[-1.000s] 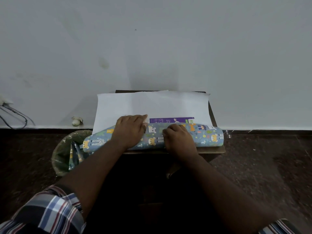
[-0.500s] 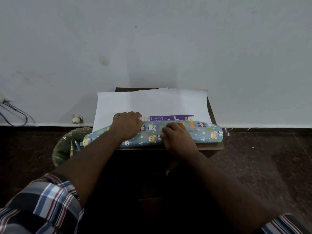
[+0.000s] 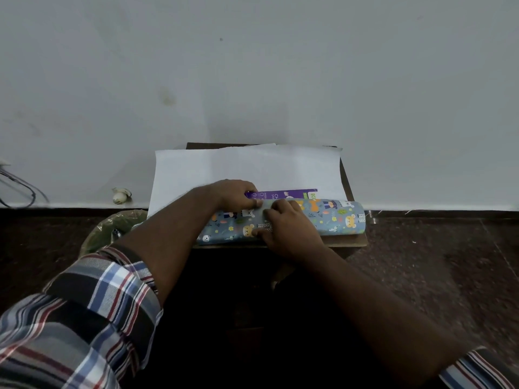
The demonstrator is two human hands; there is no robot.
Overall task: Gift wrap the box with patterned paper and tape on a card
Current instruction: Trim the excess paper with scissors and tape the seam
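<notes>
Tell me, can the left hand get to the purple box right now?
Probably yes: the left hand already rests at the purple box's left end, and the patterned paper covers only its near side.
</notes>
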